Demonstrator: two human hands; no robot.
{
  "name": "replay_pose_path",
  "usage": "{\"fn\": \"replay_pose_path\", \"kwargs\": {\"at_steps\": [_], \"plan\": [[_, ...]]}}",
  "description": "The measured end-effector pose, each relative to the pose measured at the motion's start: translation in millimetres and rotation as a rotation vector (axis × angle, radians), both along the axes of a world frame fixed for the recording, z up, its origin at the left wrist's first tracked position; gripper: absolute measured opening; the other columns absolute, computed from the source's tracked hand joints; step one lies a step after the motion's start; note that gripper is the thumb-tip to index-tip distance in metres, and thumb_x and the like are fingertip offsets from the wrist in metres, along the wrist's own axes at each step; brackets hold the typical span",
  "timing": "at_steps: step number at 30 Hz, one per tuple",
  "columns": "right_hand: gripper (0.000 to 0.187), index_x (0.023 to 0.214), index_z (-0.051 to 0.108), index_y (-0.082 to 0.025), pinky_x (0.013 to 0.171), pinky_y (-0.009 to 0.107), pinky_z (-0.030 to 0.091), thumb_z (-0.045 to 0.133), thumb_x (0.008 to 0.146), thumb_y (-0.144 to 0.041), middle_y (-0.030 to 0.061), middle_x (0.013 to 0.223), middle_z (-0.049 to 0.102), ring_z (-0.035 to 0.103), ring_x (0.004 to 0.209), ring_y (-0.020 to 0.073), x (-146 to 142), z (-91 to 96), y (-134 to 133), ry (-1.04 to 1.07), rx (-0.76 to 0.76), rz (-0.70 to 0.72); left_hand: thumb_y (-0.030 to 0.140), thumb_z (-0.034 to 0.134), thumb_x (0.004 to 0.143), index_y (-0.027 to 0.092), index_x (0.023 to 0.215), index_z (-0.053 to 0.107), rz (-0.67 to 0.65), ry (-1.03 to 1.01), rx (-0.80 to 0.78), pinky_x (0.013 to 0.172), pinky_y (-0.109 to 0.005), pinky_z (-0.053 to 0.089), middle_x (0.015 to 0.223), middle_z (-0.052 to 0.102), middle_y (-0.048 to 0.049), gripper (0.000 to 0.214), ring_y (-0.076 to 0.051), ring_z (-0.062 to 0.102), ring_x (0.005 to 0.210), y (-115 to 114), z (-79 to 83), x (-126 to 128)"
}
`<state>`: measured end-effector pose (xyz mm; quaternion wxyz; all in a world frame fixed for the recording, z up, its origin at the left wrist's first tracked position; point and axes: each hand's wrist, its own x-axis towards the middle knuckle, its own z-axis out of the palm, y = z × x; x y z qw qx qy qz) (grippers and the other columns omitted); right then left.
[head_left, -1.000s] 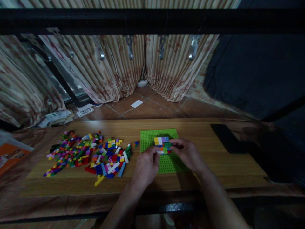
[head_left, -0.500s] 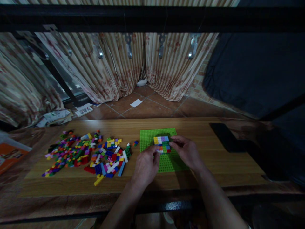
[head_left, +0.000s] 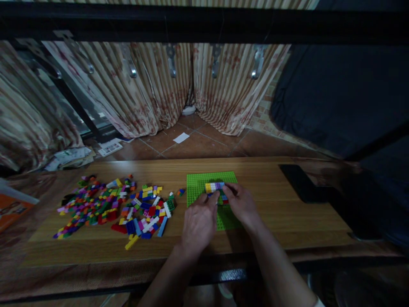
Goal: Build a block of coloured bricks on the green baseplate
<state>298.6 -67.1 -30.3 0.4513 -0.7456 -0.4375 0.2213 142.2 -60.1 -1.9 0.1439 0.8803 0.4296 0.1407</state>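
Observation:
A light green studded baseplate [head_left: 195, 184] lies on the wooden board. On it stands a small toy-brick structure [head_left: 213, 186], its top row yellow, white, purple and light blue. Blue, red and green bricks show lower down at its near side. My left hand [head_left: 200, 219] comes in from the near left, fingers closed against the front of the structure and covering part of it. From the right, my right hand [head_left: 241, 204] pinches the structure's right end with thumb and forefinger. Whether a loose brick is between my fingers is hidden.
Many loose coloured bricks [head_left: 105, 200] are heaped on the left of the wooden board [head_left: 255, 170], some reaching close to the baseplate. A black flat object [head_left: 295, 181] lies at the right. An orange and white package [head_left: 15, 207] is at the far left.
My left hand has shifted right and covers more of the structure's front. My right hand has moved left, its fingers now at the structure's right end. The view has shifted slightly.

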Motion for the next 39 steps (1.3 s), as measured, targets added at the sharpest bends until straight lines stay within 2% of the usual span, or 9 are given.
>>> {"fn": "replay_pose_path", "kwargs": {"at_steps": [5,11,24,30,35,39], "plan": [[0.031,0.095,0.072,-0.019,0.074,0.037,0.052,0.06,0.079,-0.043,0.0104,0.089,0.075,0.068,0.079,0.0233,-0.8,-4.6,2.4,0.003,-0.007,-0.025,0.021,0.037,0.095,0.025,0.139,0.043,0.001,0.084,0.005,0.081,-0.03,0.05,0.11,0.061,-0.0078,0.044,-0.02,0.062,0.093,-2.0,2.7,2.8],[0.03,0.093,0.072,-0.018,0.07,0.035,0.053,0.063,0.075,-0.04,0.01,0.088,0.075,0.069,0.078,0.023,-1.5,-6.7,6.3,0.16,-0.04,-0.056,0.02,0.036,0.095,0.023,0.139,0.044,0.014,0.124,-0.008,0.08,-0.031,0.05,0.107,0.061,-0.0091,0.044,-0.02,0.062,0.092,-3.0,8.0,5.5],[0.027,0.093,0.071,-0.02,0.073,0.035,0.053,0.063,0.073,-0.037,0.0086,0.088,0.075,0.069,0.079,0.0211,-3.5,-14.1,10.9,0.16,-0.004,-0.1,0.014,0.037,0.092,0.022,0.139,0.043,0.051,0.23,-0.026,0.076,-0.03,0.051,0.106,0.061,-0.0107,0.048,-0.021,0.064,0.09,-5.7,10.6,12.7],[0.034,0.097,0.07,-0.018,0.076,0.036,0.052,0.064,0.072,-0.04,0.0083,0.089,0.074,0.067,0.079,0.0204,-3.3,-13.0,8.7,0.18,0.049,-0.073,0.013,0.035,0.093,0.023,0.139,0.042,0.068,0.265,-0.034,0.075,-0.029,0.052,0.105,0.061,-0.0108,0.048,-0.019,0.065,0.087,-6.1,14.4,16.3],[0.038,0.094,0.07,-0.02,0.068,0.033,0.052,0.067,0.067,-0.046,0.0062,0.085,0.073,0.066,0.074,0.0193,-2.7,-11.6,7.3,0.256,0.085,-0.049,0.013,0.037,0.091,0.022,0.138,0.045,0.05,0.198,-0.043,0.074,-0.031,0.052,0.108,0.062,-0.0109,0.048,-0.021,0.065,0.087,-7.1,10.3,12.5],[0.042,0.087,0.069,-0.017,0.048,0.027,0.042,0.069,0.065,-0.052,0.0038,0.069,0.067,0.055,0.053,0.014,2.1,-2.6,3.9,0.399,0.055,-0.135,0.019,0.038,0.093,0.026,0.14,0.042,0.069,-0.006,-0.071,0.075,-0.029,0.051,0.112,0.063,-0.0083,0.048,-0.019,0.065,0.088,-6.7,4.4,0.8]]}}
